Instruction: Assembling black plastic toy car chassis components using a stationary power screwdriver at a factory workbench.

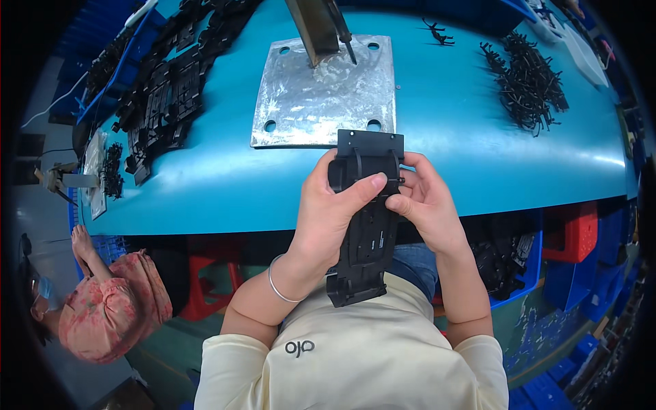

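A long black plastic part (pixel 369 239) with raised clips and ribs is held tilted in front of my body, its far end close to the near edge of a metal plate (pixel 328 96). Gripping its left side is my left hand (pixel 326 208), the thumb lying across the face near a raised black strip. My right hand (pixel 434 212) is at the right edge, thumb and fingers closed around a small dark piece (pixel 401 180) that sticks out there. Whether that piece is separate or fixed to the part, I cannot tell.
On the blue table (pixel 471 164), a metal arm (pixel 313 31) stands over the plate. Small black clips (pixel 526 82) are heaped at right, larger black parts (pixel 167 96) at left. Below are a blue bin (pixel 531 273) and a red stool (pixel 579 232). Another person (pixel 113 307) sits at left.
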Action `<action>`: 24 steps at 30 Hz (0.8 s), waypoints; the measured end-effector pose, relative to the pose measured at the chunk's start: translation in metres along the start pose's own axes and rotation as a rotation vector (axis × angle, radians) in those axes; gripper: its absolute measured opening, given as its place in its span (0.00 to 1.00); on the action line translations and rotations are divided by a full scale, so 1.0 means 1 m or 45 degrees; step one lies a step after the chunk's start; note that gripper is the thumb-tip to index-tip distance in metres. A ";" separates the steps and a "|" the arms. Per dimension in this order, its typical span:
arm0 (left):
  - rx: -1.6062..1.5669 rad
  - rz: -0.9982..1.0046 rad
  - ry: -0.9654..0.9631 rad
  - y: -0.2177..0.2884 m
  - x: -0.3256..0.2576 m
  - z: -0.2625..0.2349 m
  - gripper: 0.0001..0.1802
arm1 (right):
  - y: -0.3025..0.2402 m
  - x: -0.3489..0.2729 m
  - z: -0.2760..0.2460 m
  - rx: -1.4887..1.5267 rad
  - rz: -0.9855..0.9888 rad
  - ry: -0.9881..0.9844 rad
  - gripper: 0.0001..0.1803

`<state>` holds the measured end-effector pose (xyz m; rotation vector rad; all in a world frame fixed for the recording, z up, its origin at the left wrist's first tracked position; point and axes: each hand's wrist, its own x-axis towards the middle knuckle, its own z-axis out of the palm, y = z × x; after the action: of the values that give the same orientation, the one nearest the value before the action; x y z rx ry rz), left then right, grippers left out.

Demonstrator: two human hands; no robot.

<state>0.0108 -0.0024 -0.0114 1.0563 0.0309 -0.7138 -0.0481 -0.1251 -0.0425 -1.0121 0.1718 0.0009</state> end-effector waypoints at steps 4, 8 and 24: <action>0.038 0.060 0.006 -0.002 0.000 0.001 0.18 | 0.000 0.000 0.003 -0.018 0.007 0.002 0.30; 0.078 0.101 0.014 -0.003 -0.002 0.002 0.17 | 0.005 0.001 0.007 -0.057 -0.038 0.042 0.35; 0.073 -0.140 -0.190 0.006 0.003 -0.015 0.20 | -0.016 0.001 0.017 -0.007 0.176 0.119 0.26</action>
<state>0.0207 0.0093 -0.0156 1.0593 -0.0607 -0.8964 -0.0433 -0.1194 -0.0207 -1.0044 0.3269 0.0797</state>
